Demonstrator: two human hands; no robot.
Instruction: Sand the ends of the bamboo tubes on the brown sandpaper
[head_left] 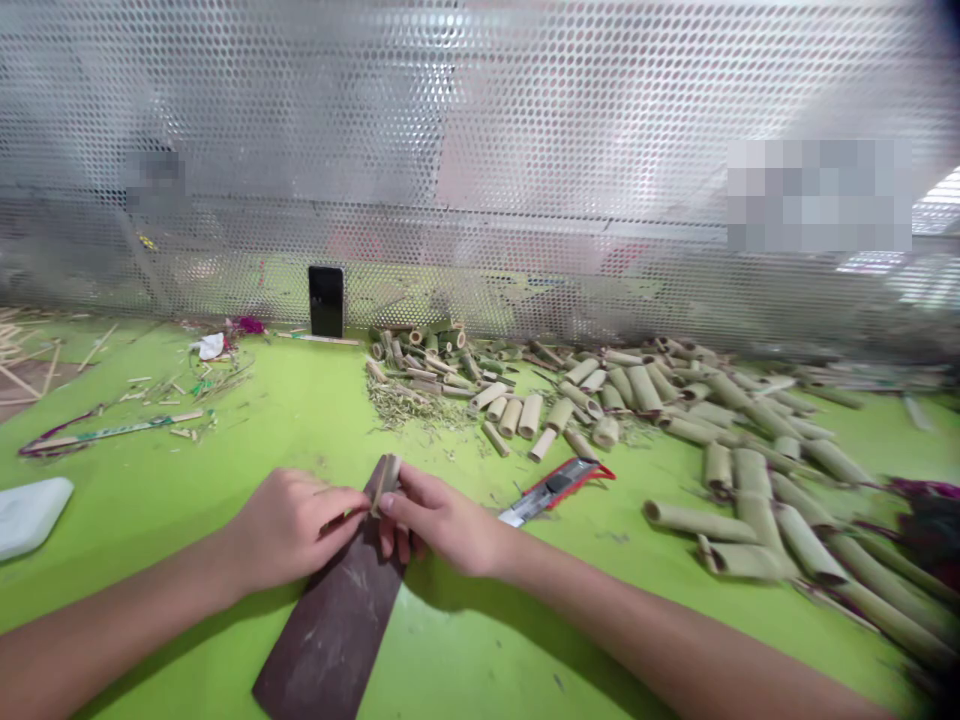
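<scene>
Between my two hands is a short split piece of bamboo (pixel 387 478), tilted up over the far end of a dark brown flat strip (pixel 334 630) that looks like sandpaper. My right hand (pixel 450 515) pinches the bamboo piece between thumb and fingers. From the other side, my left hand (pixel 300 520) has its fingers closed at the piece's near end, by the strip's edge. A utility knife (pixel 559 488) with a red edge lies just beyond my right hand, its blade toward me.
Cut bamboo tubes (pixel 645 390) and shavings (pixel 409 405) are heaped at the back and right. A phone (pixel 326 302) stands against the perforated metal screen (pixel 480 150). At left lie a white object (pixel 34 515), thin sticks (pixel 30 355) and a printed strip (pixel 131 428). The table (pixel 262 410) is green.
</scene>
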